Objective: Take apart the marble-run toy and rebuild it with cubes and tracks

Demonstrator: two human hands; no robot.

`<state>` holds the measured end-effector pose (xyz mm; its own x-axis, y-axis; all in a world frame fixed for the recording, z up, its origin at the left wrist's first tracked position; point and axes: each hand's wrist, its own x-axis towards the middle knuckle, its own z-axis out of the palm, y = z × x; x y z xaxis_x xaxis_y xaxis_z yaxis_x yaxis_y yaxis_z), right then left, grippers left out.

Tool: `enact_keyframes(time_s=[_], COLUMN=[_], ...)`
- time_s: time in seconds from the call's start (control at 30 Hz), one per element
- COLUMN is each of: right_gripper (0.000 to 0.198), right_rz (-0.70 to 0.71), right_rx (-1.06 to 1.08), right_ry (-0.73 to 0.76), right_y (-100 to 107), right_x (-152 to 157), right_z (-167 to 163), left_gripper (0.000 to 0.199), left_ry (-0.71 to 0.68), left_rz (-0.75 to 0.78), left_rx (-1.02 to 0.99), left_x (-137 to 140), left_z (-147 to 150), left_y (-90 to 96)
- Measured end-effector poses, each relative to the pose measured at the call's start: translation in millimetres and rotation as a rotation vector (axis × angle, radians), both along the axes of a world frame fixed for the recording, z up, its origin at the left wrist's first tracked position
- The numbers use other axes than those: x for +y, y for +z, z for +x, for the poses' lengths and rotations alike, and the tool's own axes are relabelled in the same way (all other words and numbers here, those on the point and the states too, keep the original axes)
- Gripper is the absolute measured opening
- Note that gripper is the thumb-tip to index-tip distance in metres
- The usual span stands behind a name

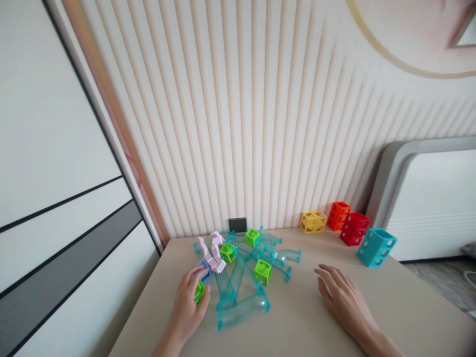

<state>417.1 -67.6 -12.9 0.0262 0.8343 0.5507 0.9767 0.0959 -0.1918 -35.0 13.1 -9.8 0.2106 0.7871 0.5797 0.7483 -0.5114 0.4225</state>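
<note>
My left hand (186, 300) is curled around a green cube-shaped frame block (200, 291), held between thumb and fingers. Its fingertips reach a blue frame block (204, 272), partly hidden behind them. Just beyond lie pale lilac angular pieces (213, 260). To the right spreads a pile of clear teal tube pieces (243, 310), with more green frame blocks (262, 272) among them. My right hand (344, 297) hovers over or rests on the right part of the table, fingers stretched out and holding nothing; whether it touches the surface I cannot tell.
Along the table's (297, 317) back right stand a yellow block pair (313, 222), an orange stack (339, 216), a red stack (354, 229) and a teal stack (376, 247). A black wall socket (237, 225) sits behind the tubes. A white cabinet (74, 277) rises at left.
</note>
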Motion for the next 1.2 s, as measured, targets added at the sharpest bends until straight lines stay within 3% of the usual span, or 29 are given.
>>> enact_keyframes(time_s=[0.17,0.37,0.6,0.77,1.03,1.2], right_gripper=[0.026,0.026,0.021,0.014,0.031,0.038], right_rz=[0.130,0.080,-0.102,-0.145,-0.158,-0.093], right_rx=[0.034,-0.005,0.024,0.104,0.510,0.726], right_ry=[0.358,0.374,0.276,0.289,0.282,0.176], right_y=[21.0,23.5,12.7,12.8,8.4,1.3], right_x=[21.0,51.7,50.9,52.3,55.1,59.3], right_z=[-73.7,-125.6,-128.4,-127.1,-116.3,-111.8], left_gripper=[0.022,0.023,0.039,0.051,0.055,0.053], left_ry=[0.021,0.017,-0.037,-0.044,-0.095,-0.129], left_rz=[0.026,0.007,-0.091,-0.196,-0.194,-0.117], left_rx=[0.034,0.025,0.053,0.140,0.212,0.287], left_x=[5.1,3.8,9.2,2.9,-13.0,-19.3], left_z=[3.6,3.7,-0.3,-1.6,-6.4,-14.2], left_y=[-7.5,-7.5,-16.9,-12.2,5.8,9.1])
